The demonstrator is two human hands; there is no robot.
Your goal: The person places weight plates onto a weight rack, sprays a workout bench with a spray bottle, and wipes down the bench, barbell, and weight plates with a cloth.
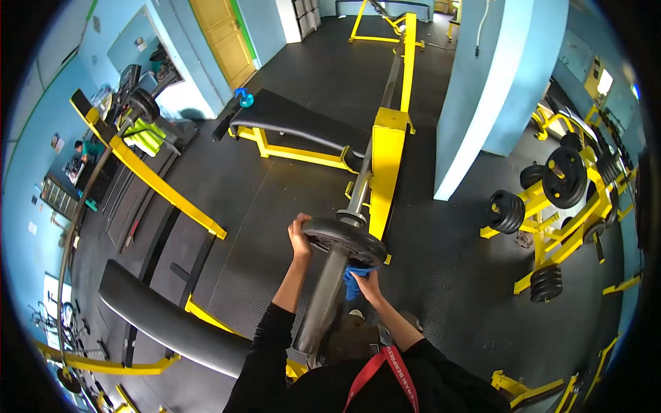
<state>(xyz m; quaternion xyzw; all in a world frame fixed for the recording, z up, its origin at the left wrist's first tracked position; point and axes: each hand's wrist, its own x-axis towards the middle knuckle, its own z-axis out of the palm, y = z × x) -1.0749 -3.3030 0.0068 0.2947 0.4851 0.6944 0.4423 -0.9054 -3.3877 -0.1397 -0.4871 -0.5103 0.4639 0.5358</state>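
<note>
A black weight plate (344, 237) sits on the steel sleeve of a barbell (322, 299), whose near end points toward my body. Curled over the plate's left rim is my left hand (299, 237). My right hand (367, 286) grips a blue cloth (353, 281) pressed at the near, lower right edge of the plate; some of its fingers are hidden behind the cloth. Beyond the plate, the bar rests along a yellow upright (389, 165) of the bench rack.
A black padded bench (296, 120) with a blue spray bottle (244, 98) at its head stands ahead. Another bench pad (172, 323) lies to my left. To the right are a pillar (482, 103) and a yellow rack (551, 234) of plates. A person (88, 151) is far left.
</note>
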